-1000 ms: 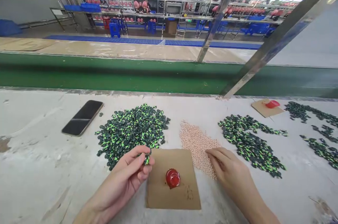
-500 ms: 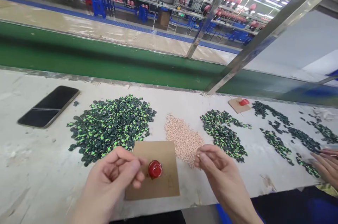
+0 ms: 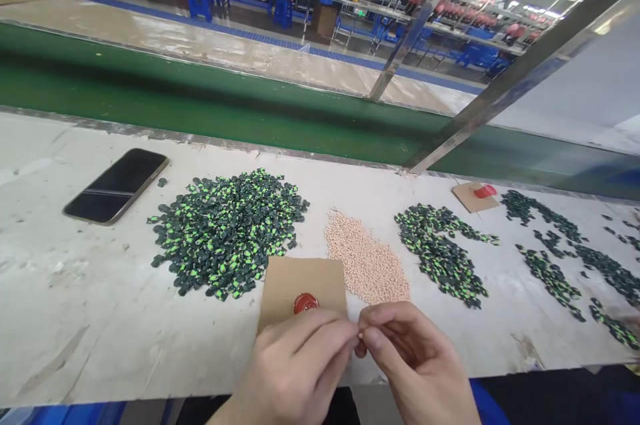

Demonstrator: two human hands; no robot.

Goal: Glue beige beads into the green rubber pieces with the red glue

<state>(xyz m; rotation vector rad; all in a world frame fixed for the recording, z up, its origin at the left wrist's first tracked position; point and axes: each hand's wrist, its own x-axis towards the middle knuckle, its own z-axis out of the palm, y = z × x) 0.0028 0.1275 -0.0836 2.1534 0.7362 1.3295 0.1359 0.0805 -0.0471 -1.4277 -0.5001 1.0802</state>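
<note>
Scuffed white bench [image 3: 75, 318], green conveyor [image 3: 200, 105] behind, racks upper frame. Left hand [image 3: 295, 365] and right hand [image 3: 415, 365] fingertips pressed together bottom centre, pinching something tiny over cardboard [image 3: 300, 278].

Dark green pieces [image 3: 227, 231] flecked bright green, beige pellets [image 3: 367, 261], red cap [image 3: 305, 303].

The left hand [image 3: 295, 371] and right hand [image 3: 413, 361] meet fingertip to fingertip in front of the cardboard square [image 3: 303, 285], and whatever they pinch is too small to tell. The left hand covers the near part of the cardboard square and the lower half of the red cap [image 3: 305, 303]. Both wrists are cut by the bottom edge.
</note>
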